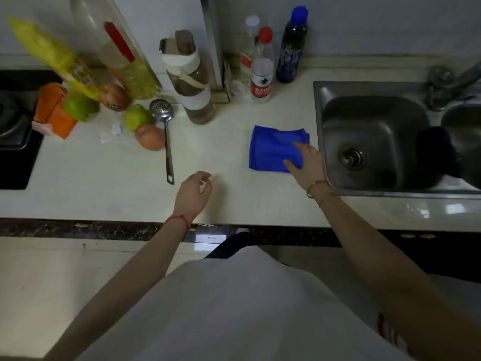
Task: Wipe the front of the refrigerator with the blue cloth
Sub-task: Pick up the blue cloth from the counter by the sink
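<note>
A folded blue cloth [273, 148] lies flat on the white countertop [104, 183], just left of the sink. My right hand [307, 162] rests on the cloth's right side, fingers spread over it and thumb along its lower edge. My left hand [194, 192] hovers over the bare counter to the left of the cloth, fingers loosely curled and holding nothing. No refrigerator front is recognisable in this view.
A steel sink [374, 142] sits right of the cloth. Bottles [261, 69] and a flask [194, 82] stand at the back. A slotted spoon [166, 136], apples and pears [140, 126], oil bottles and a stove [13, 131] fill the left.
</note>
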Motion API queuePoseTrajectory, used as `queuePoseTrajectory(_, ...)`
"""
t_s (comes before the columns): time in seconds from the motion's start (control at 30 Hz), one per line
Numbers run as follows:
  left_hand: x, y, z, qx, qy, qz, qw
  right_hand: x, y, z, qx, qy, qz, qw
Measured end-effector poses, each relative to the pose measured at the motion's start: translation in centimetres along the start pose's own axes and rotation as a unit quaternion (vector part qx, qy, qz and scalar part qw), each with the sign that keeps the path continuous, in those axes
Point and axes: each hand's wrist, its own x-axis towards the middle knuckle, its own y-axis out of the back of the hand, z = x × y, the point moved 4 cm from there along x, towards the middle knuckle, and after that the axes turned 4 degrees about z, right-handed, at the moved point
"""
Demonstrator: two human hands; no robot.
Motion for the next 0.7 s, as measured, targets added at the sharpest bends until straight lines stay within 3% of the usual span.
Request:
queuePoseTrajectory(0.17, 1.9, -0.5, -0.6, 0.118, -0.031, -0.058, 0.991, 5.3, -4.5, -1.7, -0.190, 0.018, -0.132, 0.973)
queuePoseTrajectory(0.47, 1.6, -1.3, -2.1, 0.260, -0.097, -0.084, 0.957, 2.6, -5.7, -0.3, -0.284, 0.089, -0.007, 0.955)
queuePoseTrajectory(0.6, 0.7, -0.9, -2.4, 0.232, -0.086, -0.072, 0.966, 0.6, -5.9, -0.4, -0.311, 0.105, -0.020, 0.944)
queuePoseTrajectory(0.7, -0.8, -0.4, -3.0, 0.183, -0.058, -0.047, 0.980, -0.3, -5.4, -0.4, -0.214, 0.087, -0.055, 0.971)
